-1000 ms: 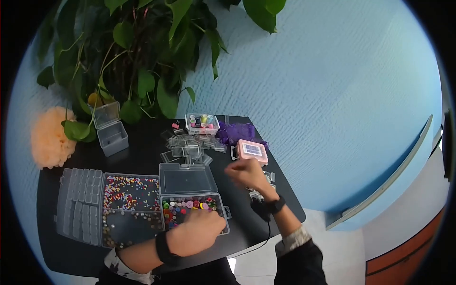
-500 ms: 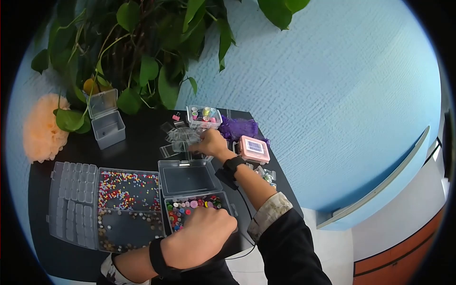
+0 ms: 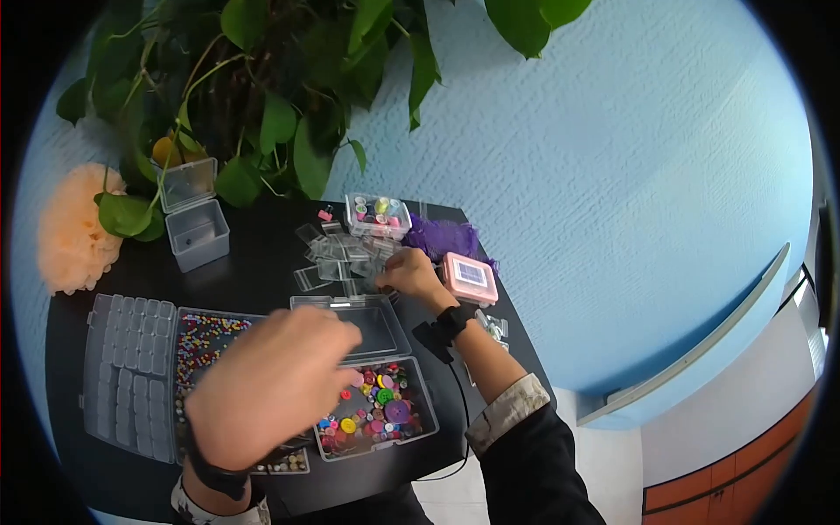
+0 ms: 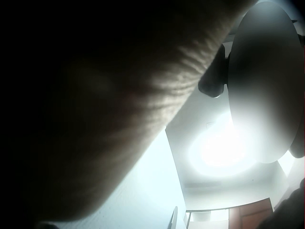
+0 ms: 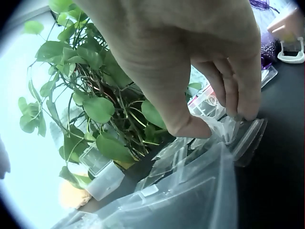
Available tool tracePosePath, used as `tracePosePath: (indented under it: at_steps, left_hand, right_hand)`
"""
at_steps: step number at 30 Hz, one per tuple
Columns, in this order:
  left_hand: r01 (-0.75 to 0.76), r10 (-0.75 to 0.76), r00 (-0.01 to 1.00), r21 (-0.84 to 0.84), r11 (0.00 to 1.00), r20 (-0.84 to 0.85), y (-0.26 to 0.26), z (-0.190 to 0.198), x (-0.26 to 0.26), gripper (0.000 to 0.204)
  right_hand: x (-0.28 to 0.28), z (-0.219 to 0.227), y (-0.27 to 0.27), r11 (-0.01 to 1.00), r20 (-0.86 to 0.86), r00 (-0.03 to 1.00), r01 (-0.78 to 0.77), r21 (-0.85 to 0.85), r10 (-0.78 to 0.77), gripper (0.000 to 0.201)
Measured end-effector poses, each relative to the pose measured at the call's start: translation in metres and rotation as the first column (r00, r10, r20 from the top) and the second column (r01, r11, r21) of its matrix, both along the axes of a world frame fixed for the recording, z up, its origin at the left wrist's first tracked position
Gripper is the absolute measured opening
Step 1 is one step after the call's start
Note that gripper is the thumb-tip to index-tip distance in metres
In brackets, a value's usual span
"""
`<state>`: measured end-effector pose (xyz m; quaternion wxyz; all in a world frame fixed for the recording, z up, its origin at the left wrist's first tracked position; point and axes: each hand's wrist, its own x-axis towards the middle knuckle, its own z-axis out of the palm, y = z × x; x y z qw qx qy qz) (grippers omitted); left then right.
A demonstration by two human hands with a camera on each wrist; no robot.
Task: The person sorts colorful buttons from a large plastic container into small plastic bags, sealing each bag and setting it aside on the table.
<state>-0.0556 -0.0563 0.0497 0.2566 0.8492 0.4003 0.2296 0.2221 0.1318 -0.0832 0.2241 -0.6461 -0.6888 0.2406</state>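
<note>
My left hand, slightly blurred, is above the table, between a divided bead box and an open clear box of buttons. Its thumb points right, over the button box's left edge, and its fingertips are hidden behind the hand. In the left wrist view, dark skin fills much of the picture. Past the button box's raised lid, my right hand reaches into a pile of small clear plastic boxes. In the right wrist view its thumb and bent fingers grip a small clear box.
A pink case and purple mesh lie right of the pile, with a box of thread spools behind. An open grey box and a peach puff are at the left. Plant leaves hang overhead.
My left hand has risen from over the buttons and moved left, uncovering them. My right hand has gone from beside the pink case to the clear pile, then shifted slightly back.
</note>
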Motion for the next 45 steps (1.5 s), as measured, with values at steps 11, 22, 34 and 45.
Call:
tracePosePath:
  at_steps: [11, 22, 34, 45]
  left_hand:
    - [-0.085, 0.070, 0.993, -0.162, 0.983, -0.096, 0.011, 0.003, 0.005, 0.030]
    - [-0.124, 0.100, 0.986, -0.176, 0.977, -0.136, 0.016, -0.006, 0.004, 0.031]
    - [-0.324, 0.275, 0.933, 0.209, 0.923, 0.233, 0.031, 0.003, 0.019, 0.012]
    - [-0.032, 0.232, 0.805, -0.351, 0.936, 0.546, 0.041, -0.001, 0.030, 0.019]
  right_hand:
    - [-0.004, 0.007, -0.019, 0.986, -0.177, 0.976, -0.103, 0.134, 0.126, 0.024]
    - [0.011, -0.015, -0.014, 0.989, -0.223, 0.971, -0.060, 0.137, 0.090, 0.027]
    - [0.012, 0.086, -0.059, 0.994, -0.848, 0.522, -0.105, 0.039, 0.089, 0.024]
    - [-0.011, 0.135, -0.111, 0.903, -0.696, 0.612, -0.409, 0.130, 0.377, 0.022]
